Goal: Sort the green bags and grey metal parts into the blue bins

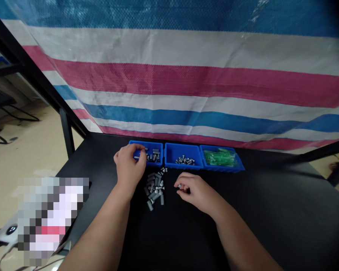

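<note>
My left hand (130,162) is over the left blue bin (161,155), which holds grey metal cylinders (156,153). Its thumb and index finger are curled together; what is between them is too small to make out. To the right, my right hand (197,190) pinches a small shiny screw (179,186) just above the black table (169,241). Between the hands lies a loose pile of grey cylinders and screws (155,188), some seemingly joined together.
The middle blue bin (196,149) holds several small screws (185,160). In the right blue bin (241,165) is a green item in clear plastic (220,157). A striped sheet (186,81) hangs behind. A blurred-out device (53,214) and cables are at left.
</note>
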Motion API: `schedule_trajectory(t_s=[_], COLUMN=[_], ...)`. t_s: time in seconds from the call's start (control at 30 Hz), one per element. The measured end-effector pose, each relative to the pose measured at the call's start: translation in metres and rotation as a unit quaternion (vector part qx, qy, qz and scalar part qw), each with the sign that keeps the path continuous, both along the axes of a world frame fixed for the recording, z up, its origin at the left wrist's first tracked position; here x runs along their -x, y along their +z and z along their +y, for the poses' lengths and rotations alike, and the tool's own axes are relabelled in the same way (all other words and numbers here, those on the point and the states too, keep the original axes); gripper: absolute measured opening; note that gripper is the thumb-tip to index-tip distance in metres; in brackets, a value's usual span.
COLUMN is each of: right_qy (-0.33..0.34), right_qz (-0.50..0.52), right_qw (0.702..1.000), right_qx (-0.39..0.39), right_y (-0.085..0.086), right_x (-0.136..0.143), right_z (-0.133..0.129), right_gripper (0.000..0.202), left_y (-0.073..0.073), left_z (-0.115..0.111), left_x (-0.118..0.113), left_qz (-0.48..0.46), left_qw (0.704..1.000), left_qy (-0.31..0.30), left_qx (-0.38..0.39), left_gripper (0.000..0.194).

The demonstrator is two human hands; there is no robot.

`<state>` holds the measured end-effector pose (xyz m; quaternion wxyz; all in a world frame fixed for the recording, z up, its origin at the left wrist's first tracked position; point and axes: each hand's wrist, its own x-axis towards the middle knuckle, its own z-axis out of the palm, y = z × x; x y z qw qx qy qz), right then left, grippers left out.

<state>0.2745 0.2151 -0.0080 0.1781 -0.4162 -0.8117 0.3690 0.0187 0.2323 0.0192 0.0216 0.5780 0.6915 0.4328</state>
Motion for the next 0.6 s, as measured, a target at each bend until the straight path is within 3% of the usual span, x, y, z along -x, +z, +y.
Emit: schedule_trajectory(t_s=[0.17,0.27,0.37,0.47,0.6], right_qy=[-0.011,-0.092,-0.198,-0.258,-0.27], right_qz=[0.075,0.154,0.171,0.151,0.091], right_qw=[0.994,0.963,0.924,0.907,0.912], right_qx=[-0.083,-0.202,-0.28,-0.298,-0.295], right_y=[0.003,0.006,0.007,0.004,0.002], right_x=[0.004,0.004,0.002,-0.002,-0.005], right_z=[0.003,0.01,0.018,0.026,0.029], right_gripper=[0.016,0.013,0.011,0.008,0.01], left_y=[-0.001,-0.001,0.0,0.0,0.001], left_z=[0.0,0.0,-0.001,-0.001,-0.001], left_x=[0.001,0.0,-0.001,-0.002,-0.003], left_qz=[-0.016,-0.022,-0.023,-0.022,-0.023], left_qw=[1.0,1.0,1.0,1.0,1.0], left_qy=[0.003,0.004,-0.003,-0.006,-0.009], left_qx=[-0.014,-0.011,-0.005,0.001,0.012], left_gripper=[0.01,0.01,0.01,0.01,0.01])
